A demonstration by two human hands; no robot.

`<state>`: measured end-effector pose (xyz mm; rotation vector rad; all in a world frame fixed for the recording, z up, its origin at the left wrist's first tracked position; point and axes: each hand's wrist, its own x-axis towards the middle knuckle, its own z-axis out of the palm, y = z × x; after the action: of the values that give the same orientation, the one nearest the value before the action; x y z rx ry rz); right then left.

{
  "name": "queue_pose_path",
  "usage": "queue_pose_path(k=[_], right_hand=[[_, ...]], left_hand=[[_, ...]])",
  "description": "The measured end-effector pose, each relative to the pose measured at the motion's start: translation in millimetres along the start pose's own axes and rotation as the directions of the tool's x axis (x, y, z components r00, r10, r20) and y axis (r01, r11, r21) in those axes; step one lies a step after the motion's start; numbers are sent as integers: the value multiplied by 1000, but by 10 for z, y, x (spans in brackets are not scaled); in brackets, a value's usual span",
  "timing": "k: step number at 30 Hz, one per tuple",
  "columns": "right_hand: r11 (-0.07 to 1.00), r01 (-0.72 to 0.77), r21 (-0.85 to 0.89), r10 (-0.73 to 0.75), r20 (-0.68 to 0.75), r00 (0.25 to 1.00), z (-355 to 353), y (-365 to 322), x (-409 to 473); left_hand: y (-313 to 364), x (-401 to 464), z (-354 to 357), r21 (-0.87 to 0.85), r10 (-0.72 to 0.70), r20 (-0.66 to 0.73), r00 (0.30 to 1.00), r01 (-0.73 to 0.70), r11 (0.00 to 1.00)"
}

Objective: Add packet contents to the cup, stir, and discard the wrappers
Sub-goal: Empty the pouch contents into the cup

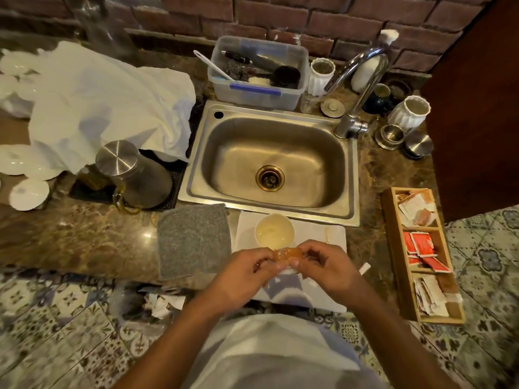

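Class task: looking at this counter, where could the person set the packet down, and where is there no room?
Free patches: the brown counter left of the grey mat, and the mat itself. The white cloth right of the cup is bare too. Crowded: behind the sink, around the tap, with jars and lids. Both hands pinch the packet.

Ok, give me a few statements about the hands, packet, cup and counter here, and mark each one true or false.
1. Both hands, left and right, pinch a brown packet. True.
2. The cup stands in the sink. False: it stands on a white mat in front of the sink.
3. The red packets fill the middle compartment of the wooden tray. True.
4. A grey cloth lies right of the cup. False: it lies left of it.
5. The tap is running. False: no water shows.
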<state>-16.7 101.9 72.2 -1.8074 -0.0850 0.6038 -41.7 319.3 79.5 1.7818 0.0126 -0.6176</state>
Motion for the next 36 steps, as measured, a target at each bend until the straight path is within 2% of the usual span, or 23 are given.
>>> queue_pose_path(k=[3,6,12,15,19,24,28,36], right_hand=[[1000,2,19,-2,11,1000,107,36,75],[997,-56,60,56,6,998,195,73,121],[978,-181,107,174,73,982,281,18,146],[968,-217,123,211,60,976,279,0,159],[948,-284,144,279,57,959,258,-48,152],[904,-391,170,385,68,920,286,-92,168],[889,-427,162,422,69,904,299,-106,191],[875,-461,147,458,61,887,284,-126,206]], left_hand=[[-125,18,-20,-14,-19,-42,999,19,1000],[-179,33,-22,-13,-32,-69,997,31,999],[-248,113,17,-144,-126,-59,990,116,983],[-211,159,43,-200,-161,-40,986,149,968],[-140,184,75,-200,-173,-29,985,163,966],[-161,212,134,-364,-299,-18,954,272,891],[-178,225,154,-433,-351,6,936,318,843],[-196,260,171,-439,-366,-3,931,327,837]])
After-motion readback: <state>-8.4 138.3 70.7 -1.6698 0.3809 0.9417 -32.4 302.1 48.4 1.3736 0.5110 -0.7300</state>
